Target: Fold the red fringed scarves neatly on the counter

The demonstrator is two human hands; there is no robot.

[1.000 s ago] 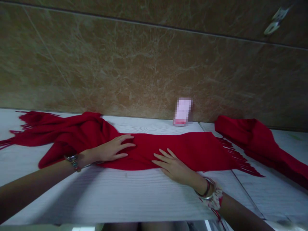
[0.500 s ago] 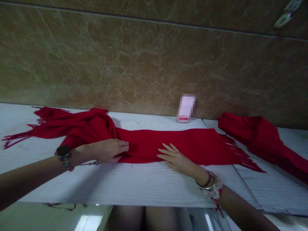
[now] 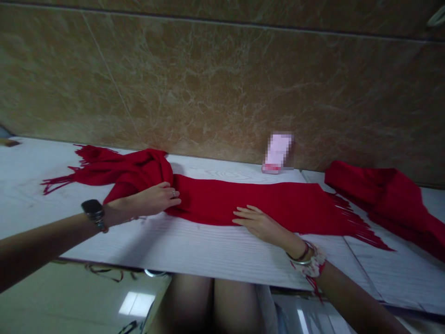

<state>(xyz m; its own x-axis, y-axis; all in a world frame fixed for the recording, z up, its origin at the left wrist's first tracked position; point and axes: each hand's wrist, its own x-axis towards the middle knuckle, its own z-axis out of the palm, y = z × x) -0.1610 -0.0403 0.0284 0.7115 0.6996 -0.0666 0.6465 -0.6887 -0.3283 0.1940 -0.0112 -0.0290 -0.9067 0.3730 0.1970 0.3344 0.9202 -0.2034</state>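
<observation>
A long red scarf (image 3: 243, 202) with fringed ends lies along the white table (image 3: 194, 250). Its right part is spread flat; its left part is bunched up (image 3: 135, 174). My left hand (image 3: 155, 199) rests on the scarf near the bunched part, its fingers curled onto the cloth's near edge. My right hand (image 3: 259, 222) lies flat on the near edge of the flat part, fingers stretched out. A watch is on my left wrist, and bracelets and a scrunchie on my right wrist.
A second red scarf (image 3: 382, 199) lies crumpled at the right on a neighbouring table. A small pink box (image 3: 277, 153) leans against the brown marble wall behind the scarf. The table's near edge runs just above my knees (image 3: 212, 301).
My left hand slid left along the scarf and its fingers curled from flat into a grip. My right hand stayed flat on the near edge. The view shifted to the left.
</observation>
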